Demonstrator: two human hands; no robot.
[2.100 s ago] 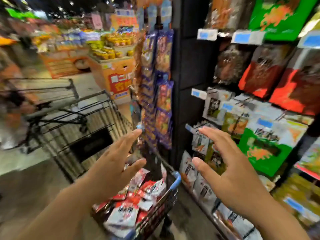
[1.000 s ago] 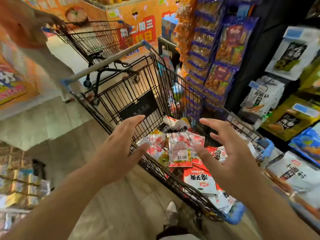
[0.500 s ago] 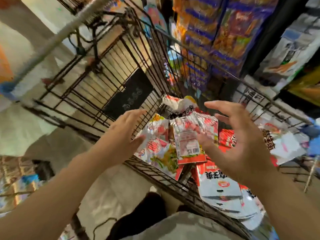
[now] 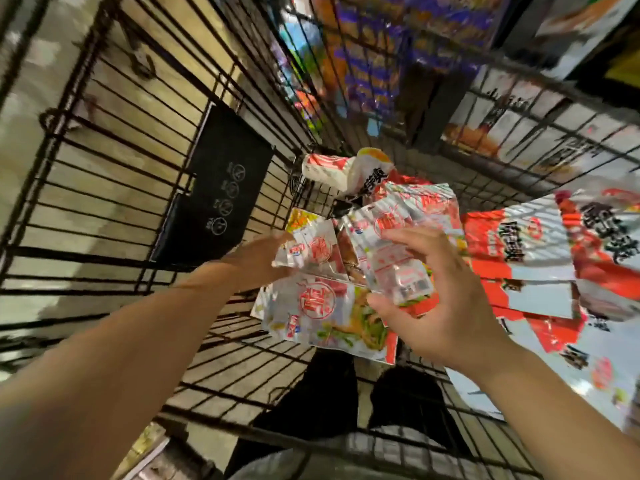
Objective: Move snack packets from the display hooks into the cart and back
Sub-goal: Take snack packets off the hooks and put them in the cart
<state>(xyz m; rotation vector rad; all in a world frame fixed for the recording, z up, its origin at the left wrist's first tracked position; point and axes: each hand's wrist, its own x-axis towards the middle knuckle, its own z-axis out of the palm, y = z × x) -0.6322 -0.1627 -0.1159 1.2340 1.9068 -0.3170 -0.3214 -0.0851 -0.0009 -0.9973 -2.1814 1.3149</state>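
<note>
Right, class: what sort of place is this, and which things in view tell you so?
Most likely a supermarket or grocery shop: a wire shopping cart holds a pile of sealed snack packets, and more packaged goods fill a display beyond it.

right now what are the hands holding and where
Right hand pinches a snack packet by its lower end; left hand touches a smaller packet at its left edge, grip hidden.

I see dim, warm light; motion blur smears the hanging packets [image 4: 398,46] (worst at the top), foil snack packets [image 4: 322,306] glare, cart [image 4: 214,188] wires bow at edges.
</note>
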